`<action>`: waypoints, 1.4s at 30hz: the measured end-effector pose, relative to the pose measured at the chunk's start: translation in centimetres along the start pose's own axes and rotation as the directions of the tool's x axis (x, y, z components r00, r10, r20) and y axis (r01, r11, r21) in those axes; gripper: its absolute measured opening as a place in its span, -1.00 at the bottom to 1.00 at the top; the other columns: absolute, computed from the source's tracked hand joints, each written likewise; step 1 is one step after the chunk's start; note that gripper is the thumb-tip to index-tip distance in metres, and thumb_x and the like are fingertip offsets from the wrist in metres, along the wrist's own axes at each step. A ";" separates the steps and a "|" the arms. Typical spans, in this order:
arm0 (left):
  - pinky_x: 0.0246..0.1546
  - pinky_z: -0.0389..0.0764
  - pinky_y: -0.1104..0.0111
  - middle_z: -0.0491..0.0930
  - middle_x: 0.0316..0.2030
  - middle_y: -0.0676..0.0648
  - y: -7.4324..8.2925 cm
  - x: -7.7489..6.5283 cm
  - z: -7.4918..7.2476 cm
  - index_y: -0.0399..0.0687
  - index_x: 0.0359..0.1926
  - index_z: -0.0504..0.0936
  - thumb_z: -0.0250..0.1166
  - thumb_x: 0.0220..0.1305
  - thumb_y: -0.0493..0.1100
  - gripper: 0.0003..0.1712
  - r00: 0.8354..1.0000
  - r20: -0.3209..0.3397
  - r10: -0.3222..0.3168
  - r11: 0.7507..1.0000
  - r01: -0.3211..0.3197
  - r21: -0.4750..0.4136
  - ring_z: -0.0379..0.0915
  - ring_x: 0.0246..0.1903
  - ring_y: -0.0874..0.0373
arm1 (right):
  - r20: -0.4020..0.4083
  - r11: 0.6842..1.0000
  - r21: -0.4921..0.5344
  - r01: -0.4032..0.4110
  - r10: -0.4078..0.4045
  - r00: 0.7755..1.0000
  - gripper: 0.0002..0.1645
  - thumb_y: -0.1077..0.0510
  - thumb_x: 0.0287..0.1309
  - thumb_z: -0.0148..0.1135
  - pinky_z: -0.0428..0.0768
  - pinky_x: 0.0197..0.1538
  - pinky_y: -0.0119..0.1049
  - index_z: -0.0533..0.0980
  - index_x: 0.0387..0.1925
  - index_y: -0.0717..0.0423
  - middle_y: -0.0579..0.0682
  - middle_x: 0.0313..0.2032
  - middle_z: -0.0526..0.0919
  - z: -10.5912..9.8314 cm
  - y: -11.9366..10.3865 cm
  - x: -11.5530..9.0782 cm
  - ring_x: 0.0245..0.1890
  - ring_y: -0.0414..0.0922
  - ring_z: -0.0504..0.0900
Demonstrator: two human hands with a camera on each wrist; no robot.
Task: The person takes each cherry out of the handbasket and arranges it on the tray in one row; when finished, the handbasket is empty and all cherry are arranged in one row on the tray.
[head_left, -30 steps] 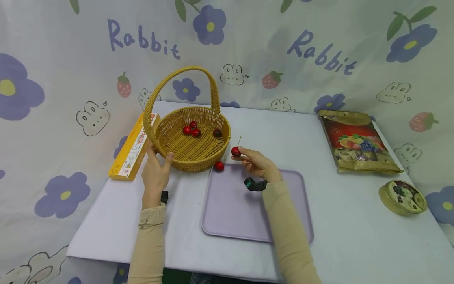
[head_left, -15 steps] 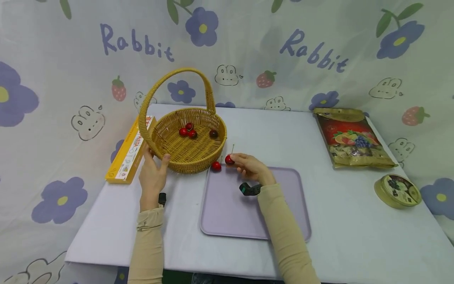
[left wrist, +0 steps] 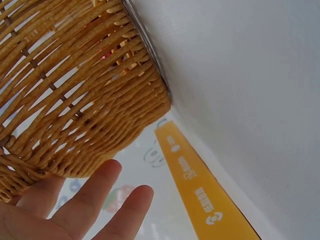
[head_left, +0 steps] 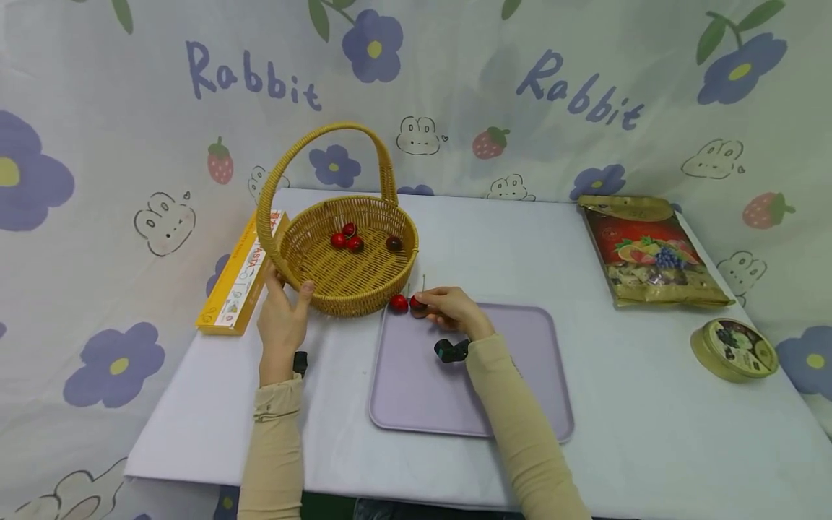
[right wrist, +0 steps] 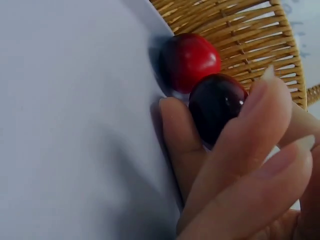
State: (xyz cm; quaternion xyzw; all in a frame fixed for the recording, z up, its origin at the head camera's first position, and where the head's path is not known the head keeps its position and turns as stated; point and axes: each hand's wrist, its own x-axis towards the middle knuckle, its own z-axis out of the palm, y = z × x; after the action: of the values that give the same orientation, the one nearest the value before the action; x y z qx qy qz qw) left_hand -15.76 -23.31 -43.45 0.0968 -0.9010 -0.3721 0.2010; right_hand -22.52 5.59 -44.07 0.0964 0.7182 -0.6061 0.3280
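Pinching a cherry [right wrist: 215, 107] in the right hand [head_left: 458, 310], at the far edge of the lilac tray [head_left: 422, 393], close to its far-left corner. Clamped on that fruit with thumb and fingertips, with a thin stem [head_left: 424, 280] sticking up above the grip. Reaching over the tray's right half in a beige sleeve [head_left: 520, 426], with a black wrist device [head_left: 451, 351] above the tray. Just left along the tray's edge, right at the corner, showing a second cherry [right wrist: 192, 62]; overlapping in the right wrist view, though hard to say whether touching.

Resting the left hand [head_left: 282, 325] against the wicker basket [head_left: 354, 306], well left of the tray, with thumb and fingers apart. Standing upright just beyond the tray's far-left corner, with a tall arched handle [head_left: 347, 126]. Containing 3 red cherries [head_left: 338, 240] bunched together and 1 darker cherry [head_left: 393, 243] apart, on the side nearer the tray.

Farther left of the tray, lying partly behind the handle: a yellow box [head_left: 227, 310]. Well right of the tray, a red-and-gold bag [head_left: 650, 249] and, nearer, a round tin [head_left: 741, 350]. Spread beneath the tray, a white tablecloth [head_left: 637, 433].
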 end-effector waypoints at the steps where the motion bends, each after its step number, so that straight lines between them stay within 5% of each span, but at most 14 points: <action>1: -0.17 0.42 -0.25 0.31 0.34 -0.36 0.0 0.0 -0.1 -0.03 0.49 -0.05 -0.16 0.25 0.55 0.04 1.000 -0.002 0.002 1.000 -0.002 -0.003 0.45 0.01 -0.49 | -0.003 1.000 -0.004 0.001 -0.001 1.000 -0.44 -0.08 0.22 0.29 0.35 -0.63 -0.59 0.48 0.18 0.08 -0.08 -0.38 0.74 0.1 -0.1 0.0 -0.75 -0.38 0.47; 10: -0.17 0.43 -0.24 0.30 0.35 -0.36 0.0 0.1 -0.3 -0.02 0.48 -0.04 -0.19 0.23 0.58 0.06 1.000 0.005 0.001 1.000 -0.001 -0.005 0.45 0.02 -0.49 | -0.037 0.999 -0.053 0.008 -0.010 0.999 -0.49 -0.07 0.19 0.32 0.37 -0.66 -0.59 0.49 0.02 0.19 -0.06 -0.56 0.70 0.9 -0.3 0.1 -0.74 -0.34 0.55; 27: -0.11 0.44 -0.23 0.25 0.39 -0.31 0.1 -0.2 -0.7 -0.03 0.50 -0.08 -0.21 0.23 0.58 0.07 0.999 0.033 -0.017 1.000 0.018 -0.003 0.40 0.14 -0.42 | 0.001 0.981 -0.189 0.036 -0.036 0.999 -0.40 -0.15 0.26 0.22 0.28 -0.62 -0.56 0.45 0.10 0.23 -0.14 -0.55 0.69 -1.1 -1.6 -1.4 -0.68 -0.37 0.58; 42: -0.06 0.44 -0.23 0.23 0.41 -0.30 0.2 -0.2 -0.9 -0.08 0.50 -0.07 -0.21 0.29 0.53 0.04 0.998 0.049 -0.041 0.999 0.039 0.027 0.39 0.15 -0.42 | 0.031 0.996 -0.049 0.079 -0.077 0.997 -0.38 -0.19 0.33 0.11 0.27 -0.55 -0.56 0.43 0.25 0.07 -0.17 -0.30 0.67 -3.7 -7.0 -1.9 -0.58 -0.37 0.48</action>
State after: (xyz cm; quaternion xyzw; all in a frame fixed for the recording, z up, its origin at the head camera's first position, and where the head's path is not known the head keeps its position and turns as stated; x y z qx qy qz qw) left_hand -15.23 -23.67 -42.81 0.1081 -0.9084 -0.3665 0.1698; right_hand -26.14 7.78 -37.08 0.0511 0.7316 -0.6015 0.3168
